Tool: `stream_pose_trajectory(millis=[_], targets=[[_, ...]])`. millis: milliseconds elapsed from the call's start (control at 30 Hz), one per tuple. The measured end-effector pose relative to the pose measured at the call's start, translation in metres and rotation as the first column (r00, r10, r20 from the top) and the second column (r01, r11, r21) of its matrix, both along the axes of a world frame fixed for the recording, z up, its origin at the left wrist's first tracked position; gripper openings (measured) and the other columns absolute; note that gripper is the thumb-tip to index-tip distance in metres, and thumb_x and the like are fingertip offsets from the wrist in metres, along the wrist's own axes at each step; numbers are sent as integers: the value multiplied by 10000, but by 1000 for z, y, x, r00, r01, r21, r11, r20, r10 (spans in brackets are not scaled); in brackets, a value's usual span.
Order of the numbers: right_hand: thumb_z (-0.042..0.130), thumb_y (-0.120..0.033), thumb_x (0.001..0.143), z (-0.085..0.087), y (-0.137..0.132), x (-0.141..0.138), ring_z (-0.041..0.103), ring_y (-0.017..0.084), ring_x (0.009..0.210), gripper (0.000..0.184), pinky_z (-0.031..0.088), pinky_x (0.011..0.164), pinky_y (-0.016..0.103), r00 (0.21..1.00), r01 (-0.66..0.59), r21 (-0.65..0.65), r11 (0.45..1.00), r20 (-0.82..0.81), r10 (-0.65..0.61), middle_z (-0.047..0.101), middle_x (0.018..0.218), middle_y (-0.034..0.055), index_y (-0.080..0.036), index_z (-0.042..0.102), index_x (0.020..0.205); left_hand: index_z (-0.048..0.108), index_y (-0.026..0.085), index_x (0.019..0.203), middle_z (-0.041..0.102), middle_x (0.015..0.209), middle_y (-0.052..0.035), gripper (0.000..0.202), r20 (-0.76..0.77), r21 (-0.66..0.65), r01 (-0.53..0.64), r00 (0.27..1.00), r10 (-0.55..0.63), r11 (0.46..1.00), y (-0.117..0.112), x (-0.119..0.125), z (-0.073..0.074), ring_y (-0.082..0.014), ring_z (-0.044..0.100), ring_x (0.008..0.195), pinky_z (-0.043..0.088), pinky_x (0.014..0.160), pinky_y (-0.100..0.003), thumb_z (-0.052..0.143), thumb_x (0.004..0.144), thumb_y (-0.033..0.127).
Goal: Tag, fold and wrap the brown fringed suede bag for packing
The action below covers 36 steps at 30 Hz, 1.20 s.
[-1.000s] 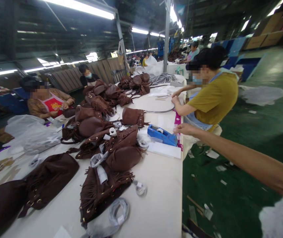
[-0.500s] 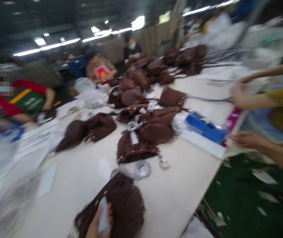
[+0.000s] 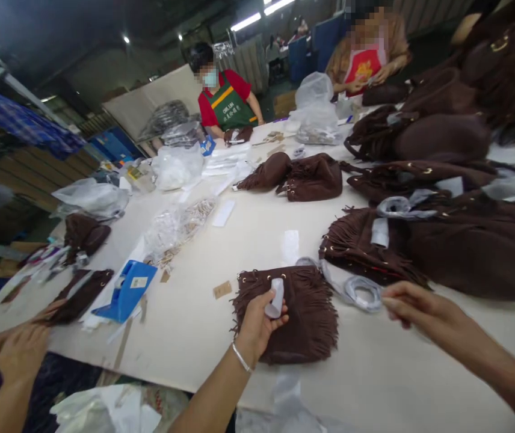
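I have one fringed brown bag (image 3: pixel 300 325) lying flat on the white table (image 3: pixel 171 337). My left hand (image 3: pixel 257 322) is over its upper left part, fingers curled round one white-wrapped piece (image 3: pixel 275 299); one bracelet (image 3: pixel 242 357) circles that wrist. My right hand (image 3: pixel 415 307) is right of the bag, thumb and forefinger drawn together beside one wrapped coil (image 3: pixel 363 293); I can't tell whether they grip anything.

Left of the bag I count one small cardboard tag (image 3: pixel 222 290), its print too small to read, and one blue tape dispenser (image 3: pixel 126 291) bearing one white label. Farther left are a co-worker's two hands (image 3: pixel 23 353). Beyond the bag lie two white slips (image 3: pixel 290 246). Farther beyond it, one green apron (image 3: pixel 234 107) carries Latin lettering above characters, neither line clear to me; one red bib (image 3: pixel 361 67) has a yellow print, blurred.
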State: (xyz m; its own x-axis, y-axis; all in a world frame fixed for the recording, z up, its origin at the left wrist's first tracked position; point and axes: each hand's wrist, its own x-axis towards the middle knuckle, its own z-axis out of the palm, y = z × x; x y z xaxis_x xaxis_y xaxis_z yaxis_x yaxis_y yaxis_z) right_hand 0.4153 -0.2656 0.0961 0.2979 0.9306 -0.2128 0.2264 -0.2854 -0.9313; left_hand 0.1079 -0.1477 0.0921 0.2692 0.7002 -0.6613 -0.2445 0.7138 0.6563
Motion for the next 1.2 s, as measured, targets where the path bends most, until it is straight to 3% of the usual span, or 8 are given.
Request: stream_pose_trajectory(millis=[67, 133, 300, 433, 667, 767, 933, 1200], targets=[[620, -590, 818, -6, 36, -45, 557, 168, 650, 342, 434, 572, 324, 969, -212, -2, 977, -132, 210, 614, 717, 61, -251, 632, 864, 600, 128, 979, 675, 898, -95, 297, -27, 69, -15, 999, 17, 997, -5, -2, 2, -164, 658, 724, 582, 637, -301, 717, 789, 324], [588, -565, 850, -10, 71, -86, 538, 150, 621, 340, 417, 537, 282, 919, -335, 17, 942, -214, 331, 604, 707, 27, -228, 599, 899, 569, 143, 990, 669, 896, -87, 308, -103, 103, -73, 991, 83, 992, -8, 0, 0, -171, 665, 721, 581, 628, -305, 733, 755, 255], [573, -502, 874, -19, 118, -133, 550, 127, 622, 315, 418, 502, 222, 832, -471, 56, 880, -305, 465, 613, 711, 8, -192, 565, 931, 465, 147, 1077, 667, 817, -69, 372, -312, 243, -193, 913, 264, 951, -14, 6, -17, -183, 680, 637, 559, 559, -285, 671, 769, 185], [566, -484, 876, -28, 127, -143, 530, 112, 588, 303, 381, 456, 200, 794, -515, 46, 856, -351, 496, 595, 697, -1, -185, 552, 926, 471, 168, 1060, 675, 765, -46, 384, -307, 332, -173, 910, 279, 927, -18, 7, -20, -165, 666, 594, 533, 524, -251, 691, 771, 294], [617, -530, 811, -49, 129, -156, 488, 96, 525, 366, 367, 439, 201, 770, -484, 21, 875, -465, 437, 538, 636, -34, -183, 547, 907, 507, 176, 1001, 693, 765, -56, 405, -246, 305, -190, 931, 270, 933, -19, 11, -7, -170, 675, 635, 556, 568, -267, 706, 763, 437], [644, -543, 788, -51, 128, -157, 499, 99, 529, 388, 365, 440, 199, 749, -475, 21, 880, -516, 416, 540, 627, -37, -185, 544, 900, 497, 183, 984, 685, 720, -34, 413, -310, 352, -167, 908, 283, 921, -18, 14, -12, -154, 646, 566, 536, 510, -254, 738, 736, 409], [662, -519, 800, -45, 129, -153, 537, 104, 578, 372, 360, 456, 186, 707, -494, 21, 869, -573, 415, 578, 656, -25, -184, 547, 918, 512, 188, 896, 674, 665, -16, 211, -345, 398, -170, 883, 319, 901, -19, 15, -23, -146, 625, 521, 473, 446, -219, 648, 770, 288], [734, -489, 770, -41, 127, -146, 540, 87, 578, 386, 334, 459, 160, 609, -499, -51, 865, -731, 309, 606, 681, -23, -193, 547, 933, 565, 189, 833, 644, 640, 9, 109, -399, 447, -111, 864, 309, 888, -20, 13, -22, -127, 608, 539, 446, 477, -199, 569, 731, 151]])
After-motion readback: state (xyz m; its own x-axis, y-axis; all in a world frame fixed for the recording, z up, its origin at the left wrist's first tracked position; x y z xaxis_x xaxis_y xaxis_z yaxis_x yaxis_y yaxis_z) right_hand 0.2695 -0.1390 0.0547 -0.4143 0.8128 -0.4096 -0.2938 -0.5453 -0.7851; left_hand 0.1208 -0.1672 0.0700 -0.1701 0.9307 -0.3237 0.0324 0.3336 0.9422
